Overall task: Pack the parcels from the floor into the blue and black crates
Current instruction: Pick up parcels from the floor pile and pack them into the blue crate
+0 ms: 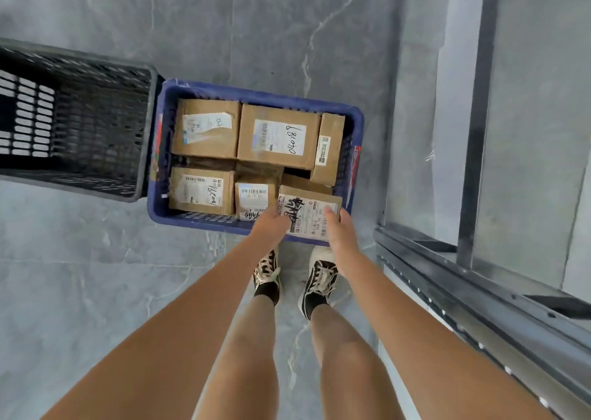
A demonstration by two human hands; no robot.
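Note:
A blue crate [160, 170] stands on the grey floor just in front of my feet, filled with several brown cardboard parcels bearing white labels. Both hands hold one more labelled parcel [307, 216] over the crate's near right corner. My left hand [271, 223] grips its left edge. My right hand [339, 231] holds its right edge, fingers lying along the side. A black crate [145, 138] stands touching the blue crate's left side; what I see of its inside holds nothing.
A metal frame or rail [463, 279] runs along the floor at the right, with an upright post [476, 115] behind it. My two shoes [294, 279] stand right at the blue crate's near wall. Open grey tiled floor lies beyond the crates.

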